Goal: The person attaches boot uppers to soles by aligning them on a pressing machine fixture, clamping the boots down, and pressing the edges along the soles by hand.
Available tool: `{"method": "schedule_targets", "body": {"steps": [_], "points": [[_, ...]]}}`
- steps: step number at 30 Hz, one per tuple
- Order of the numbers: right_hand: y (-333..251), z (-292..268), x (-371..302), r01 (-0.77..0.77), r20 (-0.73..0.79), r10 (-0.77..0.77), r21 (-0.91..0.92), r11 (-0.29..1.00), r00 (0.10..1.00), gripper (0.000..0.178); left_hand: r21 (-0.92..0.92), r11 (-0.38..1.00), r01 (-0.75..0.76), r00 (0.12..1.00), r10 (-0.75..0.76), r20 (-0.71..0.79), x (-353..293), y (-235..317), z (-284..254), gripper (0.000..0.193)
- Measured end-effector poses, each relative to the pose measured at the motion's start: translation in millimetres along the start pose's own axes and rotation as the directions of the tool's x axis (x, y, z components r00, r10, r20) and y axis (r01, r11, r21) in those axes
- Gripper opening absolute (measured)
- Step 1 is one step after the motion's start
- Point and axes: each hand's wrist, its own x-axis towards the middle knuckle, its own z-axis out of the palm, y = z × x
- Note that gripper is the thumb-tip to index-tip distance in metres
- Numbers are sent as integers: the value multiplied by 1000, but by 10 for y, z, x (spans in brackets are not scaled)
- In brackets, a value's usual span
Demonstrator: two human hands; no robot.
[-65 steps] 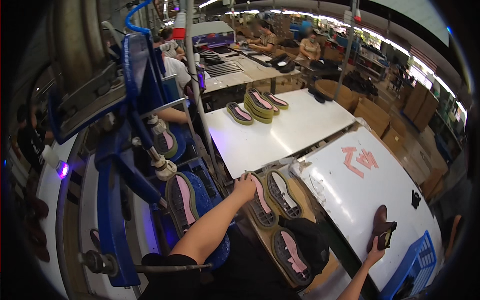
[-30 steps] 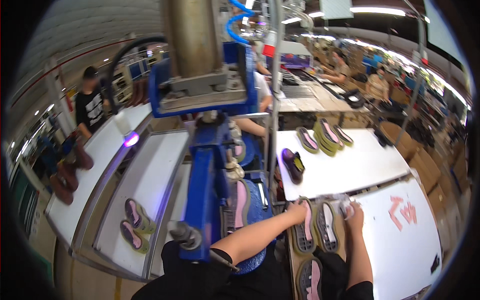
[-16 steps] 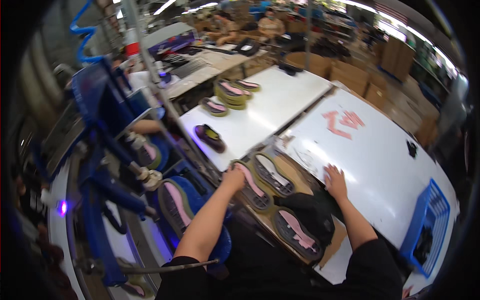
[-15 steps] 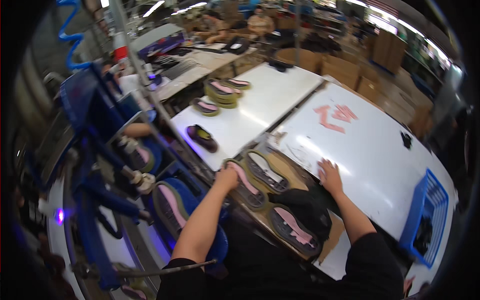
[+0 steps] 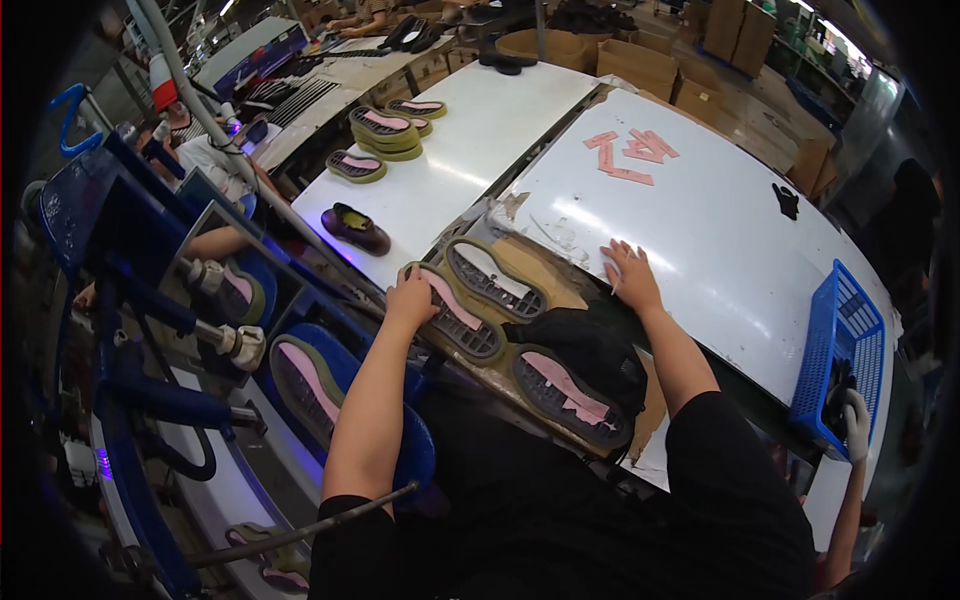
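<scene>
My left hand (image 5: 408, 298) is closed on the upper edge of a shoe sole (image 5: 462, 325), grey inside with an olive rim and a pink strip. Beside it lies a second sole (image 5: 497, 277) with a whitish strip. A third sole (image 5: 572, 398), with a pink piece torn or uneven at one end, rests nearer to me. Between these soles and my right arm sits a black cap-like cloth item (image 5: 588, 352). My right hand (image 5: 632, 276) is open, its fingers spread on the near edge of the white tabletop (image 5: 700, 240), holding nothing.
Pink strips (image 5: 628, 158) lie on the tabletop. At right, a co-worker's gloved hand (image 5: 857, 425) touches a blue basket (image 5: 835, 360) holding dark items. Stacked soles (image 5: 385, 130) and a dark shoe (image 5: 356, 229) occupy the left table. A blue machine (image 5: 130, 290) with a sole (image 5: 306, 385) stands left.
The whole view has shifted, so the tables appear higher and further left. My hands keep their places at the sole and tabletop. The co-worker's gloved hand has come up to the blue basket.
</scene>
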Motion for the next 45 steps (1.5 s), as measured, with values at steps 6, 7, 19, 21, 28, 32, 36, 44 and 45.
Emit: {"method": "schedule_targets", "body": {"steps": [6, 7, 19, 21, 28, 32, 36, 44, 45], "points": [[-18, 18, -5, 11, 6, -11, -6, 1000, 1000, 37, -24, 999, 35, 999, -35, -16, 8, -53, 27, 82], [-5, 20, -13, 15, 0, -15, -9, 1000, 1000, 37, -25, 999, 34, 999, -35, -14, 16, -43, 21, 82], [-36, -17, 1, -8, 8, 8, -21, 1000, 1000, 36, -71, 995, 67, 996, -62, 60, 17, -88, -45, 73], [-48, -17, 6, -6, 9, 6, -23, 1000, 1000, 36, -124, 989, 82, 996, -75, 53, -6, -64, -49, 76], [-86, -17, 16, 8, -8, -8, -22, 1000, 1000, 36, -59, 996, 72, 997, -70, 35, 9, -62, 62, 85], [-62, -23, 2, 4, -10, -5, -33, 999, 1000, 36, -69, 996, 62, 998, -60, 36, 22, -53, 35, 84], [-91, -23, 22, 11, -14, -11, -18, 1000, 1000, 36, -36, 997, 63, 998, -63, 8, 68, -129, 51, 81], [-100, -51, 2, -1, 0, 1, -19, 1000, 1000, 35, -57, 997, 59, 998, -59, 9, -2, -50, 53, 85], [-105, -52, 3, 2, -3, -2, -17, 1000, 1000, 35, -55, 997, 58, 998, -56, 30, 10, -54, 60, 86]]}}
